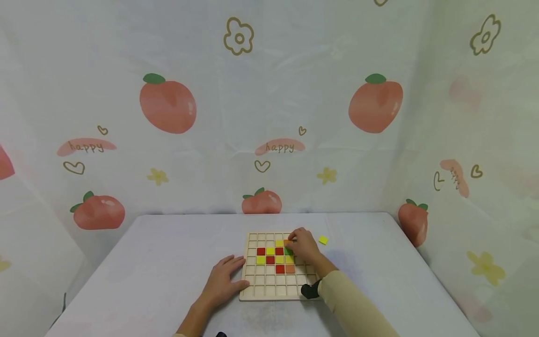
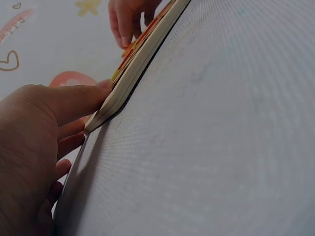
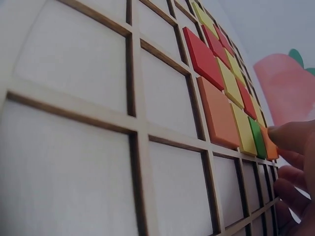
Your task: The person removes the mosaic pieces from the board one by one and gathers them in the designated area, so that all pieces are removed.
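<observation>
A wooden grid board (image 1: pixel 258 292) lies on the table with red, yellow, green and orange square tiles in its middle cells. My left hand (image 1: pixel 221 281) rests at the board's left edge with spread fingers; in the left wrist view its thumb (image 2: pixel 81 101) touches the rim. Over the far side of the board, my right hand (image 1: pixel 305 245) pinches an orange tile (image 3: pixel 269 145) beside a green tile (image 3: pixel 257 138). Its thumb is on that tile in the right wrist view, while the other fingertips are partly hidden. A salmon-orange tile (image 3: pixel 217 115) sits in a nearer cell.
One loose yellow tile (image 1: pixel 323 240) lies on the white-covered table (image 1: pixel 168 281), right of the board. A patterned cloth wall (image 1: pixel 210 178) stands behind the table and along its sides. Below the right wrist, a black object (image 1: pixel 310 290) covers the board's near right corner.
</observation>
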Demonstrator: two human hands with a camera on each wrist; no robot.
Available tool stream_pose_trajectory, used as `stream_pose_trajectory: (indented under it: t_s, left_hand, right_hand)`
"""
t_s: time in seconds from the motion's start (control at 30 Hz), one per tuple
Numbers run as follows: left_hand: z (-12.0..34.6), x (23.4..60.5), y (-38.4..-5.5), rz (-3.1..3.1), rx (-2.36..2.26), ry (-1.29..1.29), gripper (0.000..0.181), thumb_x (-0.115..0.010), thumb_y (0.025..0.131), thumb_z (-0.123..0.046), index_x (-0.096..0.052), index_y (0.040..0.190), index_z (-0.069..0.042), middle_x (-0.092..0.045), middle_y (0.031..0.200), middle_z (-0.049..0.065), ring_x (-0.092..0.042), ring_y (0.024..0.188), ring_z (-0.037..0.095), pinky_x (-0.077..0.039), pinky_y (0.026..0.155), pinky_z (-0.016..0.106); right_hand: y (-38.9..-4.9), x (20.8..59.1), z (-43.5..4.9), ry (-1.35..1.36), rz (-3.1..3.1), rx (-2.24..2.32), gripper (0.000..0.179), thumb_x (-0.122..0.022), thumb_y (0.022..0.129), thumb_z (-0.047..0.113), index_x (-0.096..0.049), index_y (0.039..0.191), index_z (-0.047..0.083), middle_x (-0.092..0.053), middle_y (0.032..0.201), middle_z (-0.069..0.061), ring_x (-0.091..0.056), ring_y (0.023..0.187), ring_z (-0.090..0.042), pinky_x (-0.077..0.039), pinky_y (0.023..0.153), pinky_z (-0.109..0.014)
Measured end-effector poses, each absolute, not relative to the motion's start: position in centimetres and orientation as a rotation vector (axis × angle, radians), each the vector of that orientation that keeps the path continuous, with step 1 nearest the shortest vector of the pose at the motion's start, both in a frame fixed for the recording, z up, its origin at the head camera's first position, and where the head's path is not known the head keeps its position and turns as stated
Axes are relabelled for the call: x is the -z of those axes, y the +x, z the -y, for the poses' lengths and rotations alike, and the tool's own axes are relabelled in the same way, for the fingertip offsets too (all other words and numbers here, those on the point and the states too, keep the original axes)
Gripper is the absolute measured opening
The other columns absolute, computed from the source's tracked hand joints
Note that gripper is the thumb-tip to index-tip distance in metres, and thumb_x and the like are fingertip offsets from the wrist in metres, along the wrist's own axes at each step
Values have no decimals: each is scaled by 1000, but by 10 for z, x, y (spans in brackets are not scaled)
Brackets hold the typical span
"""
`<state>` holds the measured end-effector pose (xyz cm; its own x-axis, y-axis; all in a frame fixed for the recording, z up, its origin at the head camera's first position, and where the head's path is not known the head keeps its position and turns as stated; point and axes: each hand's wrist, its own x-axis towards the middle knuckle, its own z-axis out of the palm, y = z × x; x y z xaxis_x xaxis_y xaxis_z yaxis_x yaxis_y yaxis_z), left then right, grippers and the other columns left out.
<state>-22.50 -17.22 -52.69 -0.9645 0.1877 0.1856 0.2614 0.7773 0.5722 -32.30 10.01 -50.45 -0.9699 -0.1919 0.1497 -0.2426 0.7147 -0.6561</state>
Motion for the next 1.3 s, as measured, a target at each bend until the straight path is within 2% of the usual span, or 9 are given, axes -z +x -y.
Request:
stream_pose_trajectory:
  t_s: [0.27,0.4,0.83,1.03,1.3]
  left_hand:
    - [172,526,-223,2851,941,-351,66,-75,78,-45,-61,133,-11,-58,136,2,-39,134,33,-29,105,61]
    - [172,526,-224,2853,942,-346,66,-75,78,-45,-61,133,-12,-57,136,1,-39,134,32,-29,105,61]
    - [173,529,-226,2833,931,-384,67,-75,78,-46,-61,132,-10,-58,135,2,-40,133,33,-30,105,61]
    - [174,529,-226,2832,914,-399,67,-75,78,-47,-61,132,-10,-58,134,2,-41,132,34,-30,104,61]
    - [173,531,-226,2825,905,-394,67,-75,77,-47,-62,132,-11,-59,134,2,-41,132,33,-30,104,61]
  right_hand:
    - [-318,502,-100,313,2763,-1319,12,-73,87,13,-64,92,8,-58,93,-4,-55,82,-21,-51,69,-35]
    - [-319,504,-101,313,2743,-1311,8,-72,88,11,-64,90,9,-57,88,-2,-53,79,-19,-49,66,-32]
    - [-321,509,-100,368,2711,-1244,11,-74,85,10,-64,87,11,-57,83,1,-51,79,-18,-48,71,-34]
    - [-319,509,-99,410,2734,-1176,16,-75,84,7,-63,93,12,-57,83,3,-48,78,-17,-46,71,-33]
    - [-313,507,-101,414,2735,-1254,13,-70,88,6,-64,98,12,-59,85,2,-52,78,-18,-49,73,-33]
